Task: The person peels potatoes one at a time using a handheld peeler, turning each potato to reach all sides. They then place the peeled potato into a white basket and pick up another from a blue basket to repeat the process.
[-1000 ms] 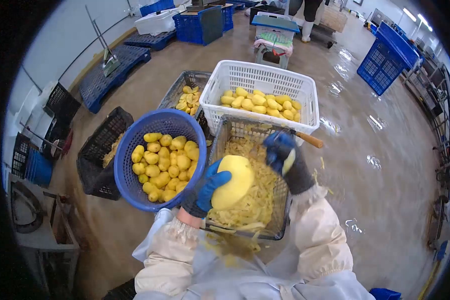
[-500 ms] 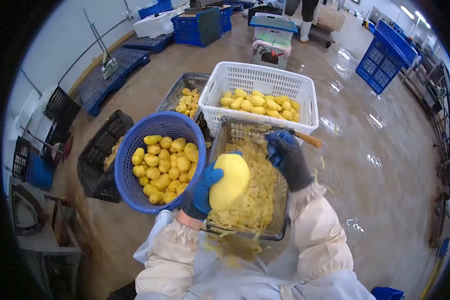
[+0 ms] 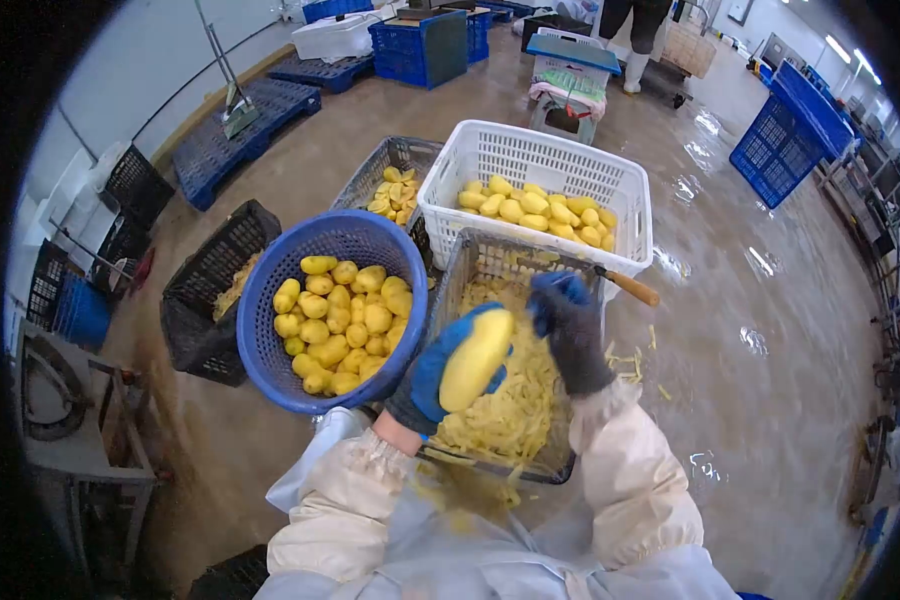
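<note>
My left hand point(image 3: 438, 375), in a blue and dark glove, grips a smooth, oval yellow mango point(image 3: 478, 362) tilted over the grey crate point(image 3: 560, 462). Pale yellow-green peel strips point(image 3: 500, 425) fill much of that crate. Close by on the right, my right hand point(image 3: 568, 325) is closed, in a dark blue glove; motion blur hides what its fingers hold. Across the crate's far right corner lies a knife with a brown wooden handle point(image 3: 630, 287), just beyond my right hand.
A blue round basket point(image 3: 255, 335) of yellow mangoes stands left. Behind are a white crate point(image 3: 635, 210) of smooth yellow mangoes and a dark crate point(image 3: 355, 185) with yellow pieces. A black crate point(image 3: 185, 330) sits far left. Peel bits lie on the wet floor point(image 3: 730, 400). Another person's legs point(image 3: 638, 50) show behind.
My left hand has turned the mango, so its narrower side now faces me. My right hand has shifted slightly down and left relative to the crate. The camera view has swung a little left.
</note>
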The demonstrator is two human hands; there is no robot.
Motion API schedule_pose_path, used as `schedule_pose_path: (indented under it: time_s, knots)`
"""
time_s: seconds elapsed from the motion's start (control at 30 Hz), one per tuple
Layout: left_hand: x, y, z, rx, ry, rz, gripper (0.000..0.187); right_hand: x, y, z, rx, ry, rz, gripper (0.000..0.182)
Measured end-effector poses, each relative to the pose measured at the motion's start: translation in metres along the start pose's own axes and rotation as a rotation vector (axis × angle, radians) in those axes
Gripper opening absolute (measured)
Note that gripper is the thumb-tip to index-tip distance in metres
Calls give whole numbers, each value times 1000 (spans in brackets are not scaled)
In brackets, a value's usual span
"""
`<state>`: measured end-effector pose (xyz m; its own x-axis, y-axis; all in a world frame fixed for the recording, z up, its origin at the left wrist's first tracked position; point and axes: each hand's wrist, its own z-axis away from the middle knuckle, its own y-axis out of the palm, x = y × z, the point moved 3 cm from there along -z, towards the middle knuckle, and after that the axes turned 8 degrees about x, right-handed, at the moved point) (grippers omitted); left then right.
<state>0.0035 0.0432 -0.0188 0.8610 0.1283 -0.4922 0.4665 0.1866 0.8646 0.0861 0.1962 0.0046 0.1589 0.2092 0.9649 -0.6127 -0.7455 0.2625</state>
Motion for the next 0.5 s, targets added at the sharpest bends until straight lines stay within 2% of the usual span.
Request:
schedule_pose_path:
  time_s: [0.03, 0.07, 0.13, 0.17, 0.2, 0.27, 0.3, 0.37, 0.4, 0.47, 0.5]
  knots:
    - [5, 6, 3, 59, -31, -54, 49, -20, -27, -18, -29, -15, -17, 13]
    - [8, 9, 4, 120, -60, -110, 51, -19, -26, -16, -33, -15, -20, 13]
    - [6, -18, -1, 231, -170, 182, 54, -9, -12, -9, 92, 84, -223, 13]
    - [3, -28, -7, 199, -55, 193, 59, 5, 5, 6, 161, 86, -259, 14]
    - [-7, -20, -6, -26, 284, -698, 50, 13, 20, 20, 226, 111, -159, 14]
    - [-16, -7, 4, -11, 626, -1066, 46, 1, 44, 41, 440, -9, 42, 15]
    - [-17, -7, 5, -13, 625, -1068, 46, -4, 43, 39, 442, -8, 39, 15]
    - [-12, -7, 4, 4, 487, -1204, 45, -18, 37, 31, 409, -21, 130, 14]
    - [-10, -6, 2, 13, 424, -1266, 44, -14, 21, 15, 283, 10, -34, 13]
    - [7, -16, -4, 261, -84, 371, 44, -5, -13, -12, -12, -122, -72, 9]
    - [8, -19, -4, 144, -86, 388, 53, -2, -11, -10, -11, -126, -74, 9]
